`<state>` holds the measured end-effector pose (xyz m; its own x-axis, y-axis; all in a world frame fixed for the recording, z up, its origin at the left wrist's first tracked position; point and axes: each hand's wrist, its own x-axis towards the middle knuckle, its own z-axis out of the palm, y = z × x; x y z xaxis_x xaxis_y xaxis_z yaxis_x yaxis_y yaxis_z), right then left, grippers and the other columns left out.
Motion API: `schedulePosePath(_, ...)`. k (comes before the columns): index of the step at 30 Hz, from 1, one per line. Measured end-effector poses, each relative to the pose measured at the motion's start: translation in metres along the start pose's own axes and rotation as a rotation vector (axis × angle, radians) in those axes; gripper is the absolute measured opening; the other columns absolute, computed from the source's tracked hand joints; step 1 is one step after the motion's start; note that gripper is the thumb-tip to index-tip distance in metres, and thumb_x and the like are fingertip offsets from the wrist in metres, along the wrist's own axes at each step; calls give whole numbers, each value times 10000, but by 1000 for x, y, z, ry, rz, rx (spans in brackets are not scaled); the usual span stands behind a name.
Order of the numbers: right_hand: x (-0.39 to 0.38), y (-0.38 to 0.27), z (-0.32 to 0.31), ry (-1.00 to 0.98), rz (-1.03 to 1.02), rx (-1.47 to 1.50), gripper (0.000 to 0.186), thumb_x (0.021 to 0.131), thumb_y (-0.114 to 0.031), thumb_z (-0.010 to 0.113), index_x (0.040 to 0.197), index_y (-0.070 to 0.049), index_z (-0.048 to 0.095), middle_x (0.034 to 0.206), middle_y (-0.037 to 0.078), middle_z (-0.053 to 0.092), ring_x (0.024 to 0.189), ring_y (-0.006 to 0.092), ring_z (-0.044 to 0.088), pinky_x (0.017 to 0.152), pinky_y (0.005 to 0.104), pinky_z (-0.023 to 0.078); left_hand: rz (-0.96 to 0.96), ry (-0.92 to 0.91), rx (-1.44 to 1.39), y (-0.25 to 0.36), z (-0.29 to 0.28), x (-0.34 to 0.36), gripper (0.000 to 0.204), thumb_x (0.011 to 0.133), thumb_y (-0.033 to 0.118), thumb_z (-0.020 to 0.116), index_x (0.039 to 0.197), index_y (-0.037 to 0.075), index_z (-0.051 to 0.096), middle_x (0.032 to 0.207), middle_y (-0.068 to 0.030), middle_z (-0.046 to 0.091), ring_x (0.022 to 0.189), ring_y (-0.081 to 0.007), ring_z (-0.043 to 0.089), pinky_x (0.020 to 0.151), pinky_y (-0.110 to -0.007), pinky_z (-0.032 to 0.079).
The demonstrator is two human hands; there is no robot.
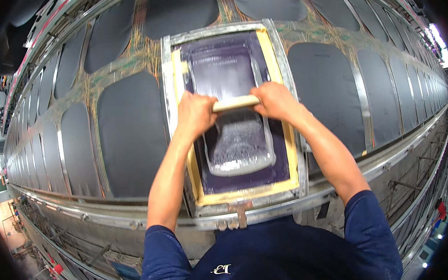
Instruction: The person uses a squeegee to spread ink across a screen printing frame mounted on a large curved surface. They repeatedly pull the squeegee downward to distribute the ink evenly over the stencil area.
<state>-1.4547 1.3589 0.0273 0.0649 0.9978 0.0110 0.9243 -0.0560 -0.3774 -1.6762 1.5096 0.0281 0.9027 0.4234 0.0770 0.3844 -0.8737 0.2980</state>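
A screen printing frame [172, 104] with metal sides and yellow tape along its inner edges lies in front of me on the long table. Across its mesh I grip a squeegee [236, 103] with a pale handle. My left hand [195, 113] is closed round the handle's left end, and my right hand [277, 102] round its right end. Glossy, thick ink [242, 164] lies on the dark purple mesh, heaped in a band at the near end. Beyond the squeegee the mesh looks wet and shiny. The squeegee's blade is mostly hidden under the handle and hands.
Rows of black fabric panels [326, 92] with rounded corners run along the table to both sides and behind the frame. Multicoloured streaks of ink [147, 52] mark the gaps between them. A metal rail [115, 208] borders the near edge, and a rusty bracket [241, 213] meets the frame there.
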Motion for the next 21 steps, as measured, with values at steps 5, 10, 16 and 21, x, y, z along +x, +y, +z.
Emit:
schedulePosePath(5, 143, 71, -37, -57, 36, 27, 308, 738, -284, 851, 898, -50, 731, 851, 202, 723, 886, 414, 706, 810, 493, 565, -46, -43, 38, -75, -24, 138, 211, 733, 309, 836, 838, 146, 754, 790, -130, 727, 805, -346, 707, 815, -478, 520)
schedulePosePath(10, 206, 105, -41, -135, 64, 85, 341, 728, -303, 868, 921, -44, 757, 867, 213, 738, 876, 395, 721, 808, 468, 563, -124, -108, -38, -107, -24, 192, 364, 699, 345, 878, 975, 128, 786, 842, -156, 745, 857, -364, 720, 807, -456, 552)
schedulePosePath(16, 203, 94, -42, -174, 135, 109, 329, 724, -292, 868, 905, -47, 744, 722, 186, 713, 755, 389, 717, 728, 456, 563, -135, -89, -37, -106, -16, 186, 345, 702, 348, 870, 961, 134, 791, 831, -139, 749, 848, -352, 722, 803, -453, 558)
schedulePosePath(21, 152, 74, -23, -85, 12, 41, 324, 719, -285, 864, 885, -40, 734, 809, 203, 719, 836, 401, 710, 756, 477, 559, -90, -24, -33, -81, -9, 135, 297, 706, 347, 855, 911, 143, 787, 790, -131, 734, 816, -358, 712, 799, -452, 551)
